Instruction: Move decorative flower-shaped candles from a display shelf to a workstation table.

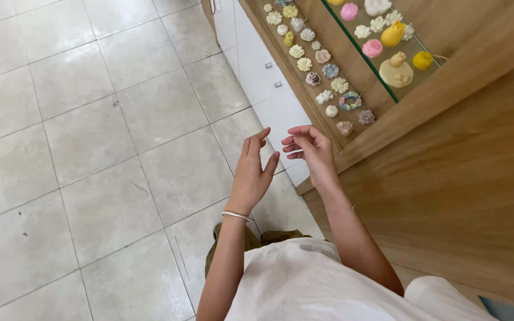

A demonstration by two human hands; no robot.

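Two hands (254,172), one bracelet (236,216) on each wrist

1. The left hand (252,172) and right hand (310,153) hang side by side over the tiled floor (90,148), just before the wooden shelf (304,59)
2. On that shelf, small moulded figures (322,71) run along its front edge — nearest the right hand
3. Behind them, a glass shelf (382,77) carries more figures (388,35)
4. Below the front edge stand cabinet drawers (263,77)
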